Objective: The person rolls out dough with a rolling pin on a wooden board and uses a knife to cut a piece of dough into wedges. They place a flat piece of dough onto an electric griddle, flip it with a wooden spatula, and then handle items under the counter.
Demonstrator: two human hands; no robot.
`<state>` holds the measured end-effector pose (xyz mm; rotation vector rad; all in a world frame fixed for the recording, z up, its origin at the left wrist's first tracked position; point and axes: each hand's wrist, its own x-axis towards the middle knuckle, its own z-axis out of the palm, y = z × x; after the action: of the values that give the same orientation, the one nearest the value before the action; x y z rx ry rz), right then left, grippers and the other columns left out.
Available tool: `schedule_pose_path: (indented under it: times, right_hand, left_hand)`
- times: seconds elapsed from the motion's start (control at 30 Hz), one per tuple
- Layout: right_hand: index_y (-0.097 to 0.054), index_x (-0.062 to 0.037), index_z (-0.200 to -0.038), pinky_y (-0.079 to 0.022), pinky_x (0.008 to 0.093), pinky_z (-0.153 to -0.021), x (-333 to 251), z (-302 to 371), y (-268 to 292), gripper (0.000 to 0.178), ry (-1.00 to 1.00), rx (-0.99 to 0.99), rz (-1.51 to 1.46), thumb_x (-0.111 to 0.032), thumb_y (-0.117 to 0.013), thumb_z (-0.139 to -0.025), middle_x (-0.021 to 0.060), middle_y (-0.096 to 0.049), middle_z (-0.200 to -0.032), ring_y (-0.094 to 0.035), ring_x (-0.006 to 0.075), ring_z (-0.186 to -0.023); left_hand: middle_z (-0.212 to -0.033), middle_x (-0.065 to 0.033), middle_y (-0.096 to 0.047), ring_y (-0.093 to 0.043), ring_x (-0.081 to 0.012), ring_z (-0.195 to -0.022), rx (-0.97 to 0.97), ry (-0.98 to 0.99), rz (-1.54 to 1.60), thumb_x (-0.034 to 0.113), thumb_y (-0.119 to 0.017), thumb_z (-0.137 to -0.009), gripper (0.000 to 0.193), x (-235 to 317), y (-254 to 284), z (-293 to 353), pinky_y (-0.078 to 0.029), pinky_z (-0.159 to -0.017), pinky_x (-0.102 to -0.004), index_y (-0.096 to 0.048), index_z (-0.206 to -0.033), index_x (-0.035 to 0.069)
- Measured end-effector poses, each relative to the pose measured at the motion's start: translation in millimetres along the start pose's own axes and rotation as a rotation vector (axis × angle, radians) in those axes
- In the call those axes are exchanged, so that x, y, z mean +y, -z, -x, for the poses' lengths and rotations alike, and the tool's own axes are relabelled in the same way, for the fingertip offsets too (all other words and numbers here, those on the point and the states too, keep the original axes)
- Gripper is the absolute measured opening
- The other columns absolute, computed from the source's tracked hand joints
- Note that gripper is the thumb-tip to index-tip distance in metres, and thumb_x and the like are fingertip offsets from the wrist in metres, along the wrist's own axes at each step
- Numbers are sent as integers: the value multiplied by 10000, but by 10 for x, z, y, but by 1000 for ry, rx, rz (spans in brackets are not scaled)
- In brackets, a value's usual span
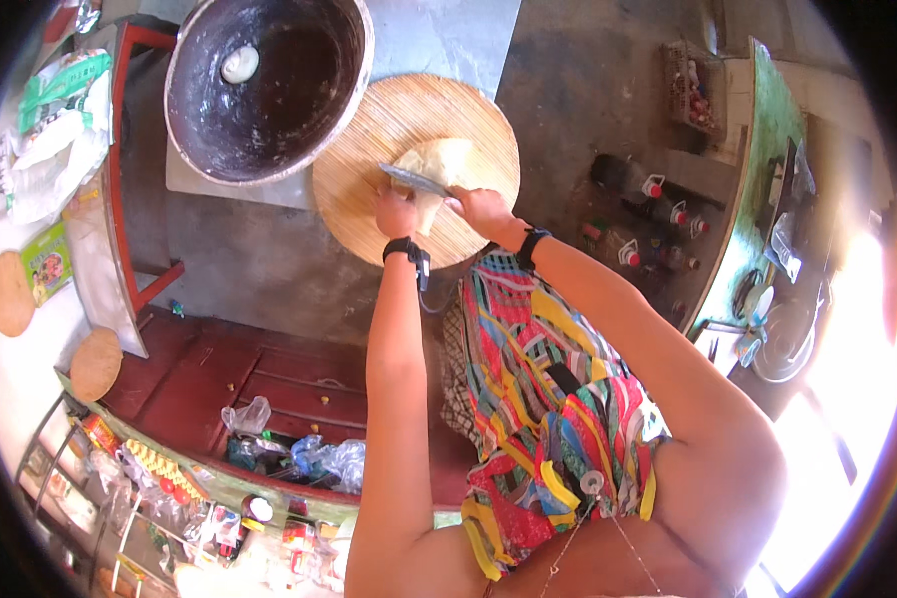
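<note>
A pale lump of dough (447,157) lies on a round wooden board (354,149), with a narrower strip of it trailing toward me. My right hand (483,211) is closed round the handle of a knife. The knife's grey blade (415,179) points left across the dough. Just below the blade tip, my left hand (397,214) is curled against the left edge of the dough; its fingertips are partly hidden. Beyond the board to the left stands a large dark bowl (194,130) with floury smears, holding one round whitish lump (239,65).
Bowl and board rest on a light grey tabletop (439,40). Bottles with red caps (652,186) and a wire basket (693,90) stand on the floor at right. A red-framed stand (122,149) is on the left; plastic bags (339,460) lie at lower left.
</note>
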<state>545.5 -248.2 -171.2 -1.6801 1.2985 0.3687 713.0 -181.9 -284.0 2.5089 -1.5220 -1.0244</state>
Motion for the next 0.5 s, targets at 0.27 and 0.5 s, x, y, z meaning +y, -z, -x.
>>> schedule_pose_path:
  times: [0.27, 0.5]
  right_hand:
    - [-556, -103, -1049, -455, 463, -628, 33, -49, -69, 360, -14, 53, 10, -397, -407, -905, 167, -610, -715, -592, 357, -679]
    - [-558, -109, -1047, -455, 455, -631, -1, -167, 26, 367, -64, 6, -16, -410, -401, -906, 167, -612, -748, -592, 347, -701]
  left_hand:
    - [-904, -262, -572, -553, -422, -863, -17, 99, 217, 342, -696, -686, 496, 263, 248, -51, -444, -748, -470, -509, -924, -51]
    - [-927, -291, -580, -555, -432, -881, -118, 261, 323, 377, -622, -763, 501, 234, 170, -146, -439, -761, -455, -546, -949, -82]
